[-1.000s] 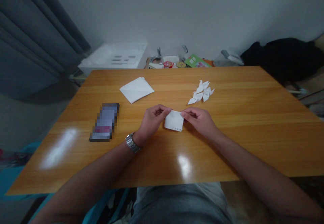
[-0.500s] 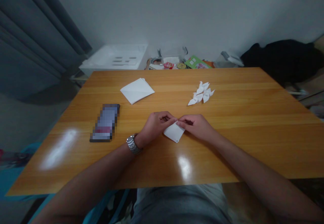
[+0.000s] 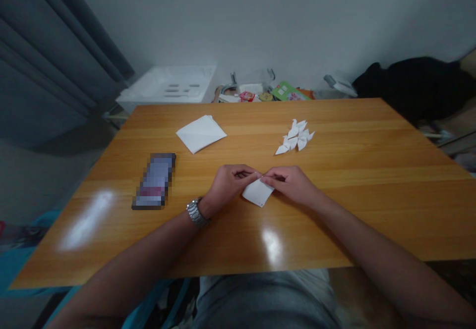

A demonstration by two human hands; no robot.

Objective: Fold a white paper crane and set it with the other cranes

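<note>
A small folded square of white paper (image 3: 257,193) is between my two hands near the middle of the table, one corner toward me. My left hand (image 3: 235,180), a metal watch on its wrist, pinches the paper's upper left edge. From the other side my right hand (image 3: 288,181) grips the upper right edge with thumb and fingers. The thumb tips nearly meet at the far corner, which they hide. Beyond my right hand lies a cluster of several folded white paper birds (image 3: 296,137). A stack of white paper sheets (image 3: 201,134) rests beyond my left hand.
A phone (image 3: 154,180), blurred over, lies on the wooden table (image 3: 372,170) at the left. Behind the far edge stand a white plastic tray (image 3: 171,81) and assorted small items, among them a green booklet (image 3: 289,91). A dark cloth heap (image 3: 412,86) is at the far right.
The paper has shifted very slightly to the right and away from me, its near corner a little higher. Both hands keep their pinch on it.
</note>
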